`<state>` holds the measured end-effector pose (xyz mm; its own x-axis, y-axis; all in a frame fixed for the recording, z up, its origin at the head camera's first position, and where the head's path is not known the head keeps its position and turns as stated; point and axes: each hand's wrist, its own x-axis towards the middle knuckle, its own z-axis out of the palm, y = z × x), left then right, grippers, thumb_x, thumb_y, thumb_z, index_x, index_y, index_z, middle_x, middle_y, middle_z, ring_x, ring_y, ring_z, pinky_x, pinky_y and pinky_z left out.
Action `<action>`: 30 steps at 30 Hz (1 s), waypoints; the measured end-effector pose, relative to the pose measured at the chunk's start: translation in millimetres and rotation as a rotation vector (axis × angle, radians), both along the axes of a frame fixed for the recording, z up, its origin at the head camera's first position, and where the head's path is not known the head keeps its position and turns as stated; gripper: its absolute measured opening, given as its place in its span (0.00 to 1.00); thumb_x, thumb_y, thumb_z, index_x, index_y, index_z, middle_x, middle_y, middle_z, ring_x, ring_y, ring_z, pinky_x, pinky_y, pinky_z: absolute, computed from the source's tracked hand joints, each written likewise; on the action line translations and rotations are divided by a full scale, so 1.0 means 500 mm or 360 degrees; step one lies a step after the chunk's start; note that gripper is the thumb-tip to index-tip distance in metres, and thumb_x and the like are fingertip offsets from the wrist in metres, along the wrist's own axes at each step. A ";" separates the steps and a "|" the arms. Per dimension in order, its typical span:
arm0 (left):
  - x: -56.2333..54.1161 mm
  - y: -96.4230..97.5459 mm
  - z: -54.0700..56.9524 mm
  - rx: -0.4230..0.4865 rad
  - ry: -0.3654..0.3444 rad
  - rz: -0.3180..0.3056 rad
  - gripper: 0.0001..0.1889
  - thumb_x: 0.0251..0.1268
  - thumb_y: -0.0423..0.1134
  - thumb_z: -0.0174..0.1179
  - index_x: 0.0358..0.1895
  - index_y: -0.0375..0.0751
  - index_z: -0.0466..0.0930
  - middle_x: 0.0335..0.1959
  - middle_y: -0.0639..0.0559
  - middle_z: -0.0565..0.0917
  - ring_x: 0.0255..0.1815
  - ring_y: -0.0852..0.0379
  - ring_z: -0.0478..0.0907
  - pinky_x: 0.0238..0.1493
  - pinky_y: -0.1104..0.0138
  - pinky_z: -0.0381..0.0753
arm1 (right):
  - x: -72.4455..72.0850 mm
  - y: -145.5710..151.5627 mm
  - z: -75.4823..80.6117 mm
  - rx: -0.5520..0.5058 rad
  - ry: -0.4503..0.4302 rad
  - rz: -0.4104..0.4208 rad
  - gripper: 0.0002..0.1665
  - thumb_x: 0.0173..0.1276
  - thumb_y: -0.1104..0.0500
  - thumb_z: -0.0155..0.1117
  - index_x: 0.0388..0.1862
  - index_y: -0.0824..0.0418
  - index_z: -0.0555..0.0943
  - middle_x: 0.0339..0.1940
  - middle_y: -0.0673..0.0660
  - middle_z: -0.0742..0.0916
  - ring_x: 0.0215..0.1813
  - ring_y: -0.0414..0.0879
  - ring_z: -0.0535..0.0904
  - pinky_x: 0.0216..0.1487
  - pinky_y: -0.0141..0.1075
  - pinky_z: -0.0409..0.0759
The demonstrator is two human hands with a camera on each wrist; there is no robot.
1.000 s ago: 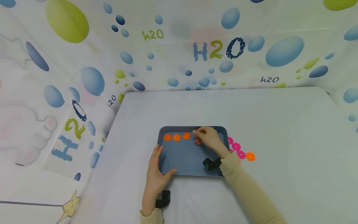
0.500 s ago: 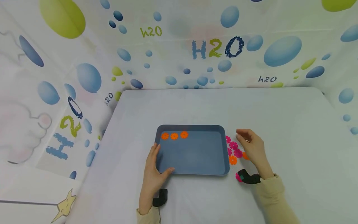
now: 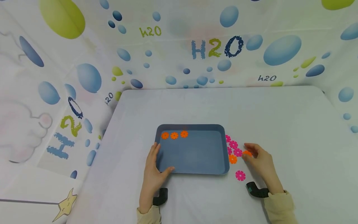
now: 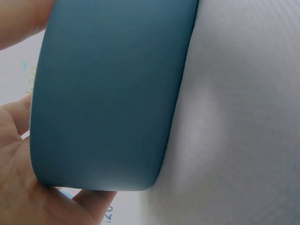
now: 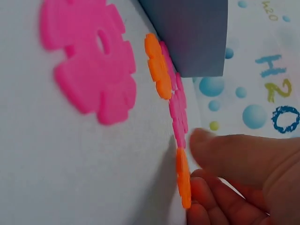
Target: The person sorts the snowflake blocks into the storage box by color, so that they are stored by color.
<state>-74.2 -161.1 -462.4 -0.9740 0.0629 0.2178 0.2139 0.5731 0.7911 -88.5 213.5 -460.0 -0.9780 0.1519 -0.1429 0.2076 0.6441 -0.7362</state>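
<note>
A blue-grey tray [image 3: 193, 152] lies on the table, with three orange flower-shaped discs [image 3: 174, 135] in a row along its far left side. My left hand [image 3: 153, 175] rests at the tray's near left corner, straight fingers along the left side and thumb at the front rim; the left wrist view shows this hand against the tray wall [image 4: 112, 103]. To the right of the tray, my right hand [image 3: 261, 160] is at an orange disc [image 5: 183, 178] lying on the table. In the right wrist view its fingertips reach the disc's edge, while the thumb stands apart from it.
Several pink flower discs [image 3: 233, 144] lie against the tray's right side, with another orange disc [image 3: 232, 159] beside them. A single pink disc [image 3: 240, 175] lies nearer the front. Behind the table [image 3: 293, 124] hangs a printed curtain [image 3: 179, 56].
My right hand has left the tray's far side and moved right, then down to the orange disc on the table. The left hand stays at the tray corner.
</note>
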 end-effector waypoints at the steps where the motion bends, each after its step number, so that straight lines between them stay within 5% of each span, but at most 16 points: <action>1: 0.000 0.000 -0.001 0.0001 0.0004 0.0002 0.50 0.47 0.36 0.75 0.75 0.39 0.55 0.78 0.38 0.54 0.77 0.34 0.48 0.69 0.38 0.57 | 0.003 0.001 -0.002 0.0018 0.0007 0.0024 0.26 0.67 0.62 0.62 0.64 0.66 0.72 0.59 0.70 0.81 0.59 0.62 0.76 0.61 0.49 0.77; 9: 0.000 -0.002 -0.002 0.0009 0.0018 0.0003 0.51 0.46 0.36 0.75 0.75 0.39 0.56 0.78 0.38 0.54 0.77 0.34 0.48 0.69 0.37 0.57 | 0.007 0.006 -0.001 0.0147 0.0105 0.0095 0.27 0.61 0.67 0.66 0.60 0.68 0.75 0.52 0.70 0.83 0.51 0.61 0.78 0.55 0.54 0.79; 18: 0.000 -0.003 -0.001 -0.0005 0.0056 -0.0003 0.51 0.45 0.36 0.76 0.75 0.39 0.56 0.77 0.36 0.55 0.77 0.33 0.49 0.68 0.36 0.57 | 0.014 0.029 0.020 0.0237 -0.0111 0.0162 0.27 0.58 0.61 0.70 0.57 0.68 0.77 0.36 0.60 0.84 0.37 0.49 0.76 0.33 0.34 0.74; 24: -0.001 -0.003 -0.002 0.0003 0.0061 -0.0015 0.51 0.45 0.36 0.76 0.75 0.39 0.56 0.77 0.36 0.55 0.76 0.32 0.49 0.68 0.36 0.57 | 0.015 0.038 0.035 0.0157 -0.0260 0.0174 0.18 0.62 0.58 0.68 0.48 0.66 0.83 0.35 0.59 0.86 0.37 0.48 0.77 0.33 0.34 0.72; 30: 0.001 -0.004 -0.002 -0.0004 0.0055 -0.0013 0.51 0.45 0.35 0.76 0.75 0.38 0.56 0.77 0.36 0.55 0.76 0.33 0.49 0.68 0.36 0.57 | -0.016 0.012 0.054 -0.0076 -0.0182 0.0082 0.23 0.68 0.50 0.64 0.51 0.67 0.80 0.33 0.57 0.89 0.30 0.45 0.86 0.36 0.33 0.77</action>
<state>-73.9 -163.2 -463.4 -0.9653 0.0712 0.2512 0.2457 0.5734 0.7816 -96.3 219.6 -433.0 -0.9613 0.0920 -0.2595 0.2591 0.6207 -0.7400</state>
